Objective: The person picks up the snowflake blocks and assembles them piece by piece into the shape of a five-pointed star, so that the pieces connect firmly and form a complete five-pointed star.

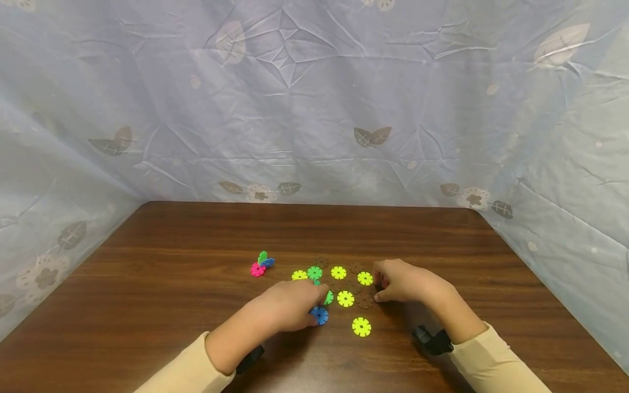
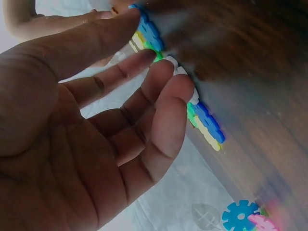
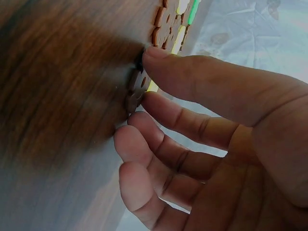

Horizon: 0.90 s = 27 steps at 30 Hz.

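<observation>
Several notched flower-like plastic discs lie on a brown wooden table. My left hand [image 1: 293,305] is over the near left of them. Its thumb is at the edge of a blue disc [image 1: 320,315], and its index finger lies by a green disc [image 1: 328,297], partly hidden. In the left wrist view the fingers [image 2: 168,130] are loosely bent with a gap to the thumb. My right hand [image 1: 405,281] is low at the group's right side, thumb and index finger apart. Beside them are brown discs [image 1: 365,299] and a yellow disc [image 1: 365,278]. A brown disc [image 3: 139,82] shows beyond that gap.
Left of the group stands a joined piece of pink [image 1: 257,269], green and blue discs. A single yellow disc [image 1: 361,327] lies nearer the front. Brown discs blend into the table [image 1: 196,234]. A pale patterned curtain [image 1: 304,109] surrounds the table's back and sides.
</observation>
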Motion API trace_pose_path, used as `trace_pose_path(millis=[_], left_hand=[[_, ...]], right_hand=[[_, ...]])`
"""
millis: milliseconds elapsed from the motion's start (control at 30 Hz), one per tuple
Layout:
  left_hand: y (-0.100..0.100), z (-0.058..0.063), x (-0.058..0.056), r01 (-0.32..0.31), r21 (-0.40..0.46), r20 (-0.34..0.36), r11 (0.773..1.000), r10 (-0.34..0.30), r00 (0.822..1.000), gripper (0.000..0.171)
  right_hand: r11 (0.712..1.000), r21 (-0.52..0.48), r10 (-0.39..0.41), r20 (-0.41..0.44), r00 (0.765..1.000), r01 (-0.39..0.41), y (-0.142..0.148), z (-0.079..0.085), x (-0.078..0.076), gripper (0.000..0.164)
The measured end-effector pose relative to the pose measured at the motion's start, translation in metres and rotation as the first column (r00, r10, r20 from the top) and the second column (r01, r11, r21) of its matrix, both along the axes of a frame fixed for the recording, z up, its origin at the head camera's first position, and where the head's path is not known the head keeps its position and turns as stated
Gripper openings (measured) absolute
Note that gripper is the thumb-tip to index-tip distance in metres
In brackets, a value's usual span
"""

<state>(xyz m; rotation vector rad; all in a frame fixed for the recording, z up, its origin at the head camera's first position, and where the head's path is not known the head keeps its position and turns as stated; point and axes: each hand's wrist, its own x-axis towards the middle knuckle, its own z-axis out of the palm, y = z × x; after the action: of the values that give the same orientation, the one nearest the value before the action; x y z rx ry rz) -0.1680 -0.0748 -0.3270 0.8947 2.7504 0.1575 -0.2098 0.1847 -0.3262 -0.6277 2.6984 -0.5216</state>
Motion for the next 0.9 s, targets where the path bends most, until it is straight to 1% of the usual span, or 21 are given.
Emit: trace_pose_path(millis=[300, 400, 500, 567, 667, 733, 800, 867, 900], left_hand=[[-0.002, -0.002, -0.005, 0.016, 0.031, 0.002, 0.999, -0.016, 1.000, 0.023], [-0.001, -0.003, -0.006, 0.018, 0.043, 0.012, 0.999, -0.018, 1.000, 0.023], [0.000, -0.003, -0.007, 0.010, 0.050, 0.033, 0.999, -0.012, 0.999, 0.025], [0.000, -0.004, -0.008, 0.008, 0.064, 0.044, 0.998, -0.011, 0.999, 0.028], [-0.001, -0.004, -0.010, 0.024, 0.119, 0.057, 0.993, -0.031, 0.998, 0.030], [-0.003, -0.005, -0.014, 0.049, 0.182, 0.072, 0.982, -0.063, 0.995, 0.027], [-0.006, -0.007, -0.019, 0.064, 0.263, 0.093, 0.963, -0.091, 0.991, 0.024], [-0.009, -0.008, -0.024, 0.058, 0.362, 0.115, 0.931, -0.106, 0.988, 0.019], [-0.011, -0.008, -0.027, 0.050, 0.415, 0.118, 0.909, -0.108, 0.987, 0.016]], right_hand=[[0.999, -0.036, 0.031, -0.004, 1.000, -0.031, -0.002, -0.002, -0.001, 0.028], [0.998, -0.050, 0.038, -0.008, 0.999, -0.038, -0.002, -0.002, -0.001, 0.026], [0.996, -0.058, 0.063, -0.033, 0.997, -0.065, -0.002, 0.000, -0.001, 0.022], [0.994, -0.059, 0.091, -0.063, 0.994, -0.094, -0.003, 0.002, -0.001, 0.016], [0.986, -0.086, 0.132, -0.135, 0.982, -0.144, -0.004, 0.005, -0.002, 0.006], [0.975, -0.129, 0.153, -0.193, 0.969, -0.179, -0.005, 0.006, -0.003, 0.004], [0.962, -0.183, 0.156, -0.249, 0.956, -0.205, -0.006, 0.007, -0.004, 0.006], [0.945, -0.249, 0.137, -0.283, 0.949, -0.210, -0.008, 0.008, -0.003, 0.006], [0.933, -0.287, 0.126, -0.298, 0.946, -0.215, -0.009, 0.009, -0.003, 0.007]])
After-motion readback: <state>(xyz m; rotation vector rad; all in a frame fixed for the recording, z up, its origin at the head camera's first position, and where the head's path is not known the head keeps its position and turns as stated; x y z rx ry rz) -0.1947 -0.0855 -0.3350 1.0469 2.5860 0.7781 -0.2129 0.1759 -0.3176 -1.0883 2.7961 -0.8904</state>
